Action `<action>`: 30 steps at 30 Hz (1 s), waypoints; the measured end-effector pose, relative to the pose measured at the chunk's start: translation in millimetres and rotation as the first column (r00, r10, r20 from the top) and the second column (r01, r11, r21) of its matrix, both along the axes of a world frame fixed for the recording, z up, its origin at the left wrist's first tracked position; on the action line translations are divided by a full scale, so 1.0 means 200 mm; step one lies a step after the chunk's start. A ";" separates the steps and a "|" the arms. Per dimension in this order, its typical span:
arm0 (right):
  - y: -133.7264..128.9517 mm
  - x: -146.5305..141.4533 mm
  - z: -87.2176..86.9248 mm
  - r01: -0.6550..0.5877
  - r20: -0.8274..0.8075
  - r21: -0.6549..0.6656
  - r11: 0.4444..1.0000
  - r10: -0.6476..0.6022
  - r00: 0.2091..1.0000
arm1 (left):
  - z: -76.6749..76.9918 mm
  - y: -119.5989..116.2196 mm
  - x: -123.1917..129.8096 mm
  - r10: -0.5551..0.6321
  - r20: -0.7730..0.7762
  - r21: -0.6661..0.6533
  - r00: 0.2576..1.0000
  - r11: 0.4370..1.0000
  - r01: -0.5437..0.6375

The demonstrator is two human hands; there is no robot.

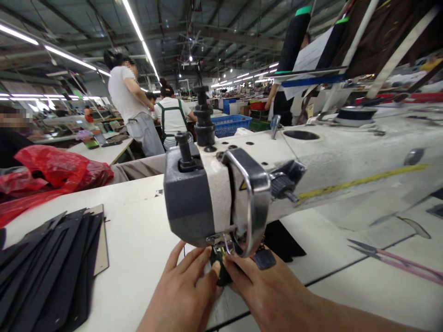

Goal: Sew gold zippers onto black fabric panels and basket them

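Note:
A small black piece (223, 273) lies under the needle area of a white and grey sewing machine (218, 193). My left hand (185, 286) presses on its left side, with the thumb and fingertips on the piece. From the right, my right hand (266, 286) holds its other edge, and the fingertips are partly hidden behind the machine's metal guard (258, 193). More black material (282, 242) lies flat behind my right hand.
Black cut pieces (51, 272) are fanned out at the left, beside a red plastic bag (58, 173). Pink-handled snips (398, 260) lie at the right. Thread cones (294, 41) stand above the machine. People (129, 101) and a blue basket (231, 123) are beyond.

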State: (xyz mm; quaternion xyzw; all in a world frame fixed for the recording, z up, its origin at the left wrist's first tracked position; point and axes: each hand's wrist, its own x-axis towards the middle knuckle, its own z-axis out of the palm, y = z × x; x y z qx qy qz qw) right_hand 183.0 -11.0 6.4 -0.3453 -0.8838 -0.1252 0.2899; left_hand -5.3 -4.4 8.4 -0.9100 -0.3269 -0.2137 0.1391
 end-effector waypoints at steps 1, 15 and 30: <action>0.01 0.00 0.00 -0.001 0.002 0.002 1.000 0.001 1.000 | -0.02 0.01 0.00 0.001 0.055 0.025 0.999 1.000 -0.003; 0.04 -0.03 -0.02 0.010 -0.100 -0.045 0.999 -0.014 0.995 | 0.03 0.04 0.02 -0.002 0.235 -0.133 0.972 0.991 0.034; 0.05 -0.02 0.01 -0.021 -0.148 -0.153 0.988 -0.002 0.989 | 0.04 0.04 0.02 0.035 0.263 -0.167 0.964 0.986 0.010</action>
